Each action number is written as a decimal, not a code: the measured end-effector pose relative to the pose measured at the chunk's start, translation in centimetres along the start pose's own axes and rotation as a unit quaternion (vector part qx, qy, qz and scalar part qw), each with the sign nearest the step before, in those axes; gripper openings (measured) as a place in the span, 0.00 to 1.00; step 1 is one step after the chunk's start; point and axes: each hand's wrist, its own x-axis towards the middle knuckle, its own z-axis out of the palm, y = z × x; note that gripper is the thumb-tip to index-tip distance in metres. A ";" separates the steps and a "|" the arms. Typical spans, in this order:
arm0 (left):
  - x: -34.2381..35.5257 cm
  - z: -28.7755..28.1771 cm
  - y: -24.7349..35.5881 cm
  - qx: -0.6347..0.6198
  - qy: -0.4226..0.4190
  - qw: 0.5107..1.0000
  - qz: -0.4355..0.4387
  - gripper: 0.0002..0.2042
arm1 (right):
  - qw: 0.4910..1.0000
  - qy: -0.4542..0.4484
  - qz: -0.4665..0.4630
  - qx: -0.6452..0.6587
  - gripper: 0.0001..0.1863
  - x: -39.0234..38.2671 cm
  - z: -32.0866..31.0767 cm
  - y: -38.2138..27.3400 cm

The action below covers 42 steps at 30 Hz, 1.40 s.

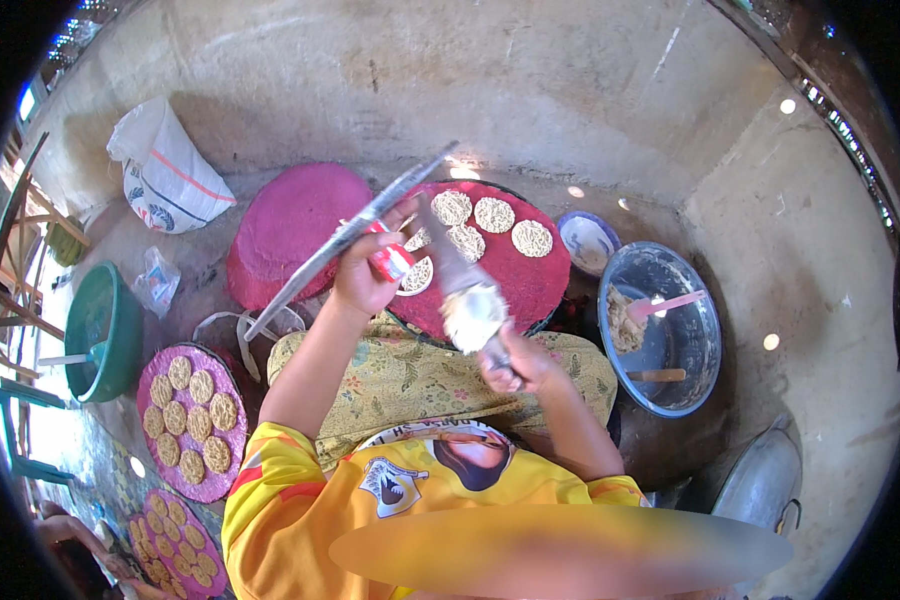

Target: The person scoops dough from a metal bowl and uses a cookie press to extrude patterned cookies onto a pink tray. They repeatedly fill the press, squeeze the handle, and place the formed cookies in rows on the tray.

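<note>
My left hand [365, 272] is closed around a long grey plank [300, 285] that slants up to the right. A red-and-white cylinder [392, 262] sits against it by my fingers; whether it is fixed to the plank I cannot tell. In my right hand [518, 362] is the handle of a wooden press [455, 265], blurred by motion, its round cup full of pale dough [473, 316]. The plank and press come close together at their far ends. Below them, several pale rounds of dough strands [494, 215] lie on a round red mat [530, 290].
To the right stand a blue basin [712, 340] with dough and a pink-handled tool, and a small bowl [587, 243]. Purple-pink mats [300, 215] are stacked at far left. Golden rounds cover a pink tray [205, 480], near a green basin [120, 345]. A white sack [175, 170] leans on the wall.
</note>
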 end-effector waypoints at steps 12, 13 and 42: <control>-8.7 -2.5 7.9 0.268 0.120 0.930 0.223 0.17 | 0.481 0.394 -0.233 -0.748 0.36 9.7 -7.6 -10.6; -9.3 -3.1 8.3 0.304 0.132 0.916 0.225 0.18 | 0.469 0.406 -0.194 -0.760 0.37 10.4 -8.1 -11.0; -11.5 -9.4 8.5 0.350 0.176 0.893 0.223 0.24 | 0.398 0.410 -0.251 -0.781 0.39 11.7 -9.4 -9.0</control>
